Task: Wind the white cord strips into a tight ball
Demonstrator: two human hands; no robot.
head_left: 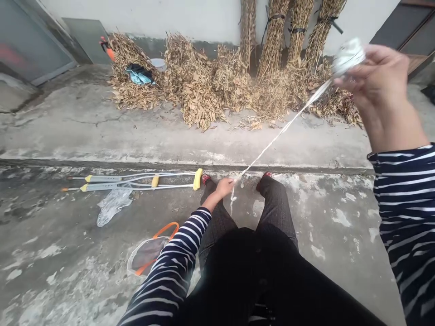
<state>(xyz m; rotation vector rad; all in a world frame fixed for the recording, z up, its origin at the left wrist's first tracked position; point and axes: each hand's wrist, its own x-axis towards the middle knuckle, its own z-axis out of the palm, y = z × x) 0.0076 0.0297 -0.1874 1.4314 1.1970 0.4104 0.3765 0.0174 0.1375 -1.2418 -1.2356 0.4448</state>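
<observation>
While sitting on the concrete floor [44,226]: four upright bundles of dried plant stalks [273,40] by the wall, loose heaps below
Crutches: two aluminium crutches [105,179], yellow pads
Bag: one plastic bag [152,251], orange handles
Right hand [377,77]: raised high, fingers curled round one white twine roll [348,56]
Left hand [224,188]: by the knees, fingers closed on one twine strand [278,136]
Tip: keep it taut, off the concrete

A rural concrete yard [102,131] — dried plant bundles [190,86] against a wall [190,18].
</observation>
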